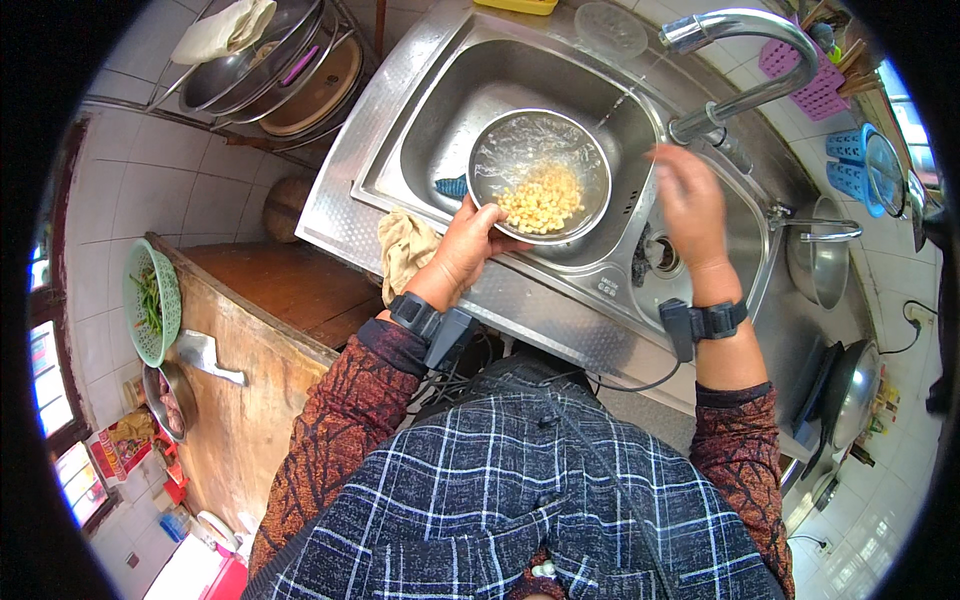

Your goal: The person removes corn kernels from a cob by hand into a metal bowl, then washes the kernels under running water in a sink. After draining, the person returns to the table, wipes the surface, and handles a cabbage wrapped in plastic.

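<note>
My left hand grips the near-left rim of a stainless steel bowl, held over the left sink basin. Yellow corn kernels lie under rippling water in the bowl, gathered toward its near side. A thin streak of water runs between the faucet spout and the bowl. My right hand, blurred by motion, is raised near the faucet base above the divider between the basins. Its fingers look extended and hold nothing visible.
A beige cloth drapes over the sink's front edge. The smaller right basin holds a drain and a dark scrubber. At left, a wooden table carries a cleaver, a green basket and a bowl of meat.
</note>
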The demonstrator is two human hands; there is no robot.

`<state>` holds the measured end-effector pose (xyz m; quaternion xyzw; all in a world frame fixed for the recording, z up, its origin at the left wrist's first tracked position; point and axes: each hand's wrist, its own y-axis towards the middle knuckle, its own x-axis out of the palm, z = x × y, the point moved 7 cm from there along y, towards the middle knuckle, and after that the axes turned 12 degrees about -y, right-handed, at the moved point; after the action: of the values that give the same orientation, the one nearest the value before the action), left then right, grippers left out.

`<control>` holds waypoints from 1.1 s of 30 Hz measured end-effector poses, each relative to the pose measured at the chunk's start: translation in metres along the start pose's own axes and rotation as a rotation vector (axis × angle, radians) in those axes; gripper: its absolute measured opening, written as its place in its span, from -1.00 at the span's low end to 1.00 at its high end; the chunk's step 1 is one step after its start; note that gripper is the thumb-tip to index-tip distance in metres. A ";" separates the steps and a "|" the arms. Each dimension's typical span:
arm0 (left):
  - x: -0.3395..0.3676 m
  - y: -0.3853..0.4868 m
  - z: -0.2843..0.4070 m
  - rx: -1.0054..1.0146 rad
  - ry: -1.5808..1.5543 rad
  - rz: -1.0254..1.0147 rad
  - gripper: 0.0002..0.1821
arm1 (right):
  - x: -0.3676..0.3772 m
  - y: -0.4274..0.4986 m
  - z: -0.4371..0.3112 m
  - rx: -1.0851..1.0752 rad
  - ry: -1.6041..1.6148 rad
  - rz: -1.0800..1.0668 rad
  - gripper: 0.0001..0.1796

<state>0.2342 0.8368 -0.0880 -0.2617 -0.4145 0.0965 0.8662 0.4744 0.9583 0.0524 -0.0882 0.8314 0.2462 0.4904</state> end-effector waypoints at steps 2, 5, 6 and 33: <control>0.001 -0.001 0.000 0.013 0.011 0.008 -0.46 | 0.024 -0.005 -0.048 -0.284 -0.199 -0.192 -0.77; 0.002 -0.003 0.002 0.026 0.013 0.022 -0.52 | 0.056 -0.016 -0.081 -0.416 -0.376 -0.452 -0.62; 0.002 -0.004 0.002 0.023 0.004 0.022 -0.52 | 0.063 -0.018 -0.084 -0.404 -0.378 -0.523 -0.61; -0.004 -0.001 -0.004 -0.010 0.017 -0.026 -0.42 | 0.109 -0.005 -0.101 -0.359 -0.436 -0.543 -0.63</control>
<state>0.2346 0.8328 -0.0927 -0.2616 -0.4110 0.0807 0.8696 0.3435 0.9144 -0.0025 -0.3349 0.5978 0.2622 0.6795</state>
